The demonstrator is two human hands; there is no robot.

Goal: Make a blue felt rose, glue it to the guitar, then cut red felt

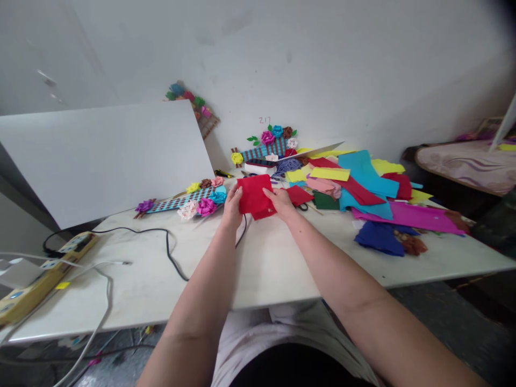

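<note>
A red square piece [255,194], with a second red layer showing under its lower edge, is held up over the middle of the table. My left hand [233,205] grips its left edge, and my right hand [279,201] pinches its right side. Just right of my right hand lies another red piece [299,195], with dark scissor handles [303,206] partly showing beside it. To the left of my left hand is a blue and brown woven strip [177,202] with paper-like flowers in pink, white, yellow and blue.
Colourful sheets [366,177] pile up on the right of the white table [278,269]. A power strip [48,274] and cables lie left. A large white board [113,161] leans at the back left. A flowered woven piece [264,150] stands by the wall.
</note>
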